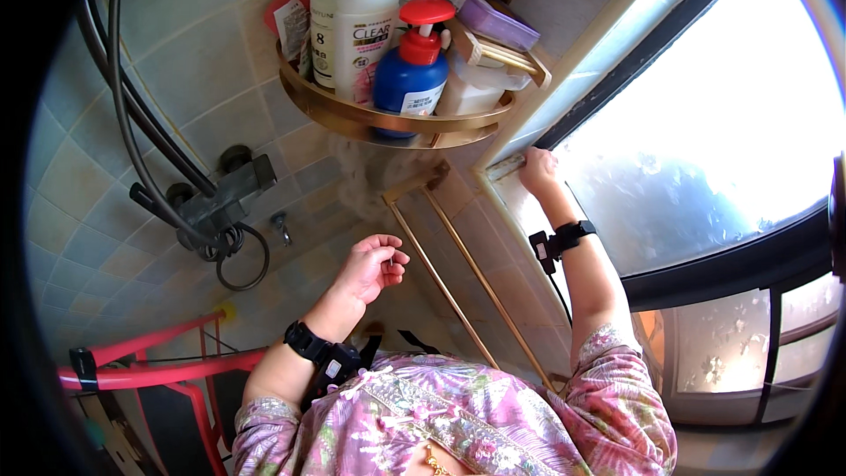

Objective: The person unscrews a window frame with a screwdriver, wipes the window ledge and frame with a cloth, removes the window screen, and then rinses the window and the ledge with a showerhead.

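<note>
My left hand (pixel 374 270) is raised in the middle of the view, fingers loosely curled in with the thumb bent toward them; nothing shows in it. A gold double-bar towel rail (pixel 454 264) runs just to its right, apart from it. Over at the window's inner corner, my right hand (pixel 539 171) presses with closed fingers against the light ledge (pixel 506 167) beside the black window frame (pixel 608 75). What these fingers grip, if anything, is hidden. Both wrists wear a black strap with a small black device.
Above my hands hangs a gold corner shelf (pixel 352 117) with a blue red-topped pump bottle (pixel 412 75), a white bottle (pixel 366 35), and a purple box (pixel 493 19). A shower mixer (pixel 227 203) with dark hoses is on the left wall. Red folding frame (pixel 167 370) stands lower left.
</note>
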`<move>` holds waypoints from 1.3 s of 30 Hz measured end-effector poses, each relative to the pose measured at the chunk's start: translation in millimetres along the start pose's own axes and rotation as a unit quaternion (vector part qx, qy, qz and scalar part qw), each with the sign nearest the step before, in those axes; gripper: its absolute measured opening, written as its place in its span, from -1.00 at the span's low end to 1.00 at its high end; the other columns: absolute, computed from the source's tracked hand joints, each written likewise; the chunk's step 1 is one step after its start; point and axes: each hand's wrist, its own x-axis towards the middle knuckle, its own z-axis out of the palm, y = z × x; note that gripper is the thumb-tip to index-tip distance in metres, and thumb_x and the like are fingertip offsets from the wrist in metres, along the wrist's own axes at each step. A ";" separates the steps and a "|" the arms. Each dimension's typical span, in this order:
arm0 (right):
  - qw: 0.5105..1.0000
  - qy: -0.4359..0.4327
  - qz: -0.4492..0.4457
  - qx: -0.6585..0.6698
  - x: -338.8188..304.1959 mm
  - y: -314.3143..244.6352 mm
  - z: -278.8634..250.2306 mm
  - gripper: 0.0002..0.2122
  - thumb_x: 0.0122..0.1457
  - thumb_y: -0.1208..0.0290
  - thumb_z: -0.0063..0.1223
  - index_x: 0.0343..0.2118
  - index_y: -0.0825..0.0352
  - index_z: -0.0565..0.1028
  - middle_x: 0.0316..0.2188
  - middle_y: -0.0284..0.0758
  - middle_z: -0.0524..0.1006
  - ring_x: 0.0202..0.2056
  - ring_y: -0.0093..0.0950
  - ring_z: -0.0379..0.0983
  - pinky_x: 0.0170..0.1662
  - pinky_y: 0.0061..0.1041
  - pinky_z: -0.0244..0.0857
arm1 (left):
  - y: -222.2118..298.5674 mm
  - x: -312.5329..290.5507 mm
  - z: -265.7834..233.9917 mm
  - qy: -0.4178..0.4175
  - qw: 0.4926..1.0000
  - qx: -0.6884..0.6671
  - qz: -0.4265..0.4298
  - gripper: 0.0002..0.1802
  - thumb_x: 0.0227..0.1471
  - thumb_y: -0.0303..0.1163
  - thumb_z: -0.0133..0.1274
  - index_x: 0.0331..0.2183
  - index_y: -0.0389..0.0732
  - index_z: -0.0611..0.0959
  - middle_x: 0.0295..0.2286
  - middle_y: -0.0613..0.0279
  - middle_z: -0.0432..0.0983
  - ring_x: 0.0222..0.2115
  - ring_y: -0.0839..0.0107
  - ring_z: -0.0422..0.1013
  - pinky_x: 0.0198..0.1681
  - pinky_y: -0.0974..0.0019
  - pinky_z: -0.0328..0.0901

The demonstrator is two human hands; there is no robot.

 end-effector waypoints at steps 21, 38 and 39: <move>0.893 -0.054 -0.341 0.290 -141.4 -119.1 -93.4 -0.90 -0.30 0.43 0.05 -0.64 0.27 0.40 -0.65 -0.28 0.44 -0.57 -0.28 0.40 -0.50 -0.42 0.30 | -41.2 18.6 38.0 -0.078 0.979 -0.189 -0.007 -0.66 0.05 -0.14 -0.22 -0.41 -0.21 0.47 -0.47 0.20 0.45 -0.46 0.36 0.40 -0.40 0.30 0.34; 0.914 -0.105 -0.330 0.212 -196.5 -77.5 -51.3 -0.82 -0.18 0.32 0.05 -0.47 0.24 0.48 -0.58 -0.25 0.48 -0.49 -0.29 0.43 -0.41 -0.38 0.32 | -51.9 -109.0 -15.3 0.109 0.966 -0.125 0.198 -0.85 -0.02 -0.57 -0.20 -0.33 -0.30 0.40 -0.43 0.08 0.42 -0.39 0.28 0.41 -0.33 0.32 0.36; 0.920 -0.114 -0.321 0.195 -200.5 -72.0 -47.4 -0.81 -0.19 0.31 0.05 -0.46 0.23 0.48 -0.56 -0.25 0.49 -0.46 -0.29 0.44 -0.38 -0.38 0.32 | -52.9 -116.8 -18.5 0.129 0.965 -0.108 0.203 -0.85 -0.02 -0.57 -0.21 -0.32 -0.30 0.40 -0.42 0.08 0.43 -0.39 0.28 0.41 -0.33 0.33 0.36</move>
